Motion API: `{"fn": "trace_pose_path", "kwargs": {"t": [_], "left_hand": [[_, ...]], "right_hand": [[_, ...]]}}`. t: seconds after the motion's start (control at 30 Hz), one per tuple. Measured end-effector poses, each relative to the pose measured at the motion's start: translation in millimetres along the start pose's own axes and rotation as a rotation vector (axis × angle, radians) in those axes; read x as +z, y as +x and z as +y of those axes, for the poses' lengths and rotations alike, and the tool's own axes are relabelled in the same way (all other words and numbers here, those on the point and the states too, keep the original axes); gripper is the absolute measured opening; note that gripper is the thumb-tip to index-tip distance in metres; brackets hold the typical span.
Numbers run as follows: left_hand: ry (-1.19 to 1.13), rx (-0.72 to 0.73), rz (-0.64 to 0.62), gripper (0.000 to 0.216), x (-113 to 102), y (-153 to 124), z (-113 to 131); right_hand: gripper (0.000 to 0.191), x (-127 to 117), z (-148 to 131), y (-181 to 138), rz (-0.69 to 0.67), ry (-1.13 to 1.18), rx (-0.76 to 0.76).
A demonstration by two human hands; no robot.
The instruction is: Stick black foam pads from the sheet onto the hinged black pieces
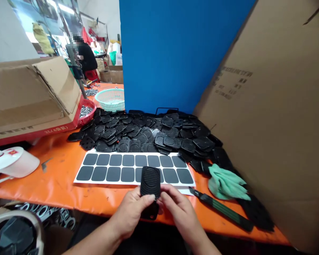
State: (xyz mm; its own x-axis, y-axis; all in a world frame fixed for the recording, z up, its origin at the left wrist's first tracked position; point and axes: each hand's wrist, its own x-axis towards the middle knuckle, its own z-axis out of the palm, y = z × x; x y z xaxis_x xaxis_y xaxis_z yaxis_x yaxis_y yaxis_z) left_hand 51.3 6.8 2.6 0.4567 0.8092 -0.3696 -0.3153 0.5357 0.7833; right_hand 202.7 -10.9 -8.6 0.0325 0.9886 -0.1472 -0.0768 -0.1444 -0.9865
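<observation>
Beyond the grip, a heap of black pieces point(138, 131) is spread. Between heap and grip, a white sheet point(134, 166) of grey squares point(115, 160) is laid crosswise, its near edge partly hidden. By the left hand point(129, 212), a ridged black piece point(150, 180) is clasped, the thumb pressed over its near end; its long axis is pointed forward, toward the sheet. The right hand point(180, 209) is held at the piece's right edge; whether anything is pinched there cannot be told.
</observation>
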Motion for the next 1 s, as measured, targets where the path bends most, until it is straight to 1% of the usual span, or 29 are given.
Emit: {"fn": "trace_pose_path", "kwargs": {"t": [0.07,0.13,0.23,0.3,0.33,0.4,0.5,0.57,0.63,0.77,0.83,0.9,0.93,1.0], "left_hand": [[0.04,0.029,-0.023,0.032,-3,-2,-3],[0.052,0.039,-0.008,0.03,-6,-2,-6],[0.037,0.018,0.04,0.028,-10,0,-8],[0.007,-0.026,0.081,0.03,-11,1,-9],[-0.009,-0.047,0.096,0.031,-11,1,-9],[-0.027,-0.071,0.108,0.034,-11,0,-8],[0.001,-0.066,0.069,0.035,-11,-4,-3],[0.038,-0.049,0.039,0.035,-11,-7,1],[0.06,-0.036,0.025,0.036,-12,-8,5],[0.026,-0.062,0.037,0.037,-13,-6,4],[0.013,-0.077,0.033,0.038,-12,-6,2],[0.064,-0.072,0.018,0.035,-13,-7,3],[0.13,-0.049,0.009,0.033,-15,-9,4],[0.369,0.061,0.006,0.034,-22,-15,11]], "right_hand": [[0.033,12,1,5,-0.041,0.045,0.03],[0.033,15,2,11,-0.038,0.022,0.027],[0.033,16,5,15,0.011,-0.117,-0.044],[0.032,17,7,16,0.043,-0.226,-0.103],[0.032,19,8,17,0.046,-0.242,-0.109],[0.034,22,10,19,0.013,-0.171,-0.044],[0.038,25,12,23,-0.092,0.052,0.173],[0.042,26,13,25,-0.127,0.144,0.274],[0.044,28,13,25,-0.123,0.17,0.304],[0.047,30,11,24,-0.097,0.138,0.277],[0.046,31,10,24,-0.104,0.112,0.272],[0.045,29,8,26,-0.121,0.083,0.265],[0.044,27,7,28,-0.12,0.065,0.251],[0.043,19,3,36,-0.072,0.012,0.204]]}}
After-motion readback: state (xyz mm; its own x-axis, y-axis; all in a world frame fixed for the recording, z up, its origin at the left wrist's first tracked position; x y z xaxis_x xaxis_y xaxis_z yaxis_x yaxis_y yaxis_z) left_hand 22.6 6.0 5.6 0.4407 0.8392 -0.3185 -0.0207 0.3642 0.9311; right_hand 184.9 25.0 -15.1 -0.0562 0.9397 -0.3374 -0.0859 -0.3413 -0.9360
